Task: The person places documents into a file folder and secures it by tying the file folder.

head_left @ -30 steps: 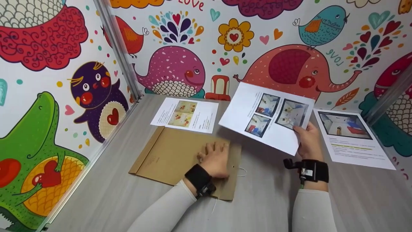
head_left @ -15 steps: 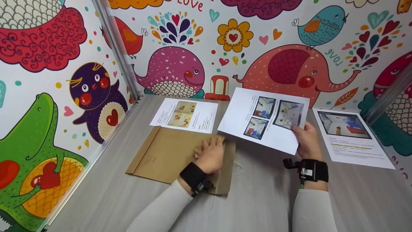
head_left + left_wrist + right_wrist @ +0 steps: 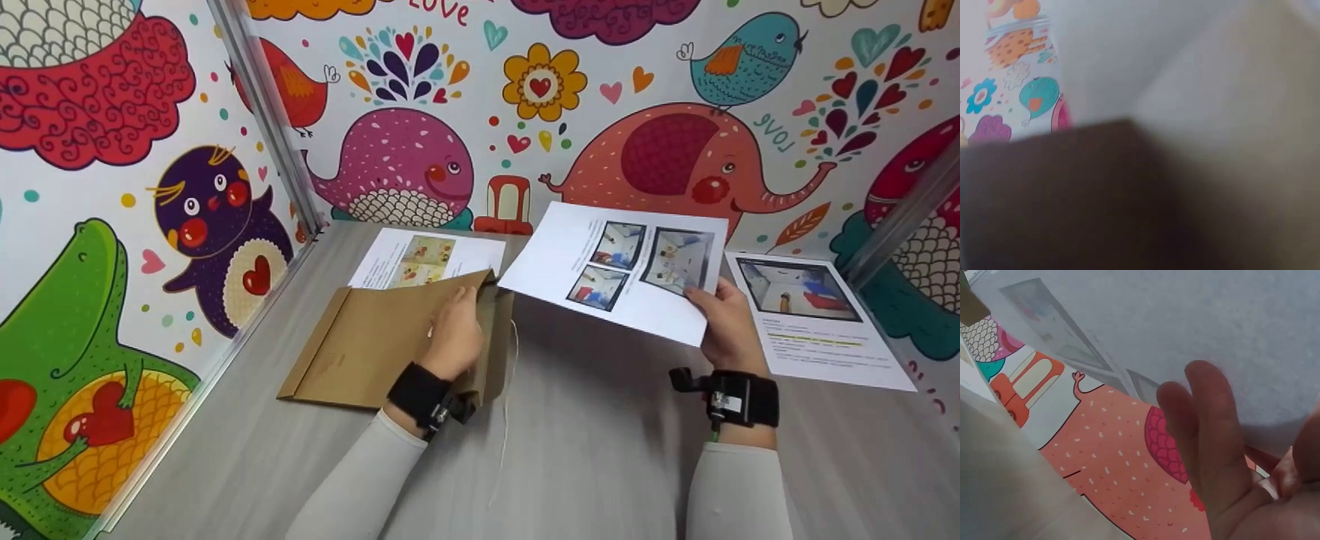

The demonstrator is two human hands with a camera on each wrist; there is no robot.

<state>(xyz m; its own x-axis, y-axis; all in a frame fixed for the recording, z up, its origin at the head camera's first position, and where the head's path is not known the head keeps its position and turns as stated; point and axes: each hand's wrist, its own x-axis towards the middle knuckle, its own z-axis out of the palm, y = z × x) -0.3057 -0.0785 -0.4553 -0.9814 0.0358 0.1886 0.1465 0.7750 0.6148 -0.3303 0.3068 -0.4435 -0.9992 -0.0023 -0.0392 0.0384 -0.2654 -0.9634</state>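
Note:
In the head view a brown kraft paper document envelope (image 3: 375, 341) lies on the table with its right end raised and its mouth parted. My left hand (image 3: 457, 334) holds it near that mouth, fingers over the upper layer; the thumb is hidden. A white string (image 3: 507, 412) hangs from the flap. My right hand (image 3: 727, 319) pinches a printed sheet (image 3: 570, 247) by its right edge, thumb on top, and its left corner is close to the envelope's mouth. In the right wrist view fingers (image 3: 1213, 416) support the sheet's underside. Blurred brown surfaces fill most of the left wrist view.
A printed sheet (image 3: 367, 262) lies behind the envelope, partly covered by it. Another printed sheet (image 3: 825, 352) lies to the right of my right hand. The grey table (image 3: 585, 465) meets cartoon-printed walls (image 3: 540, 150) at the back and sides.
My left hand has moved left and raised the envelope's right end, and its mouth has parted. The held sheet has tilted lower, staying in my right hand.

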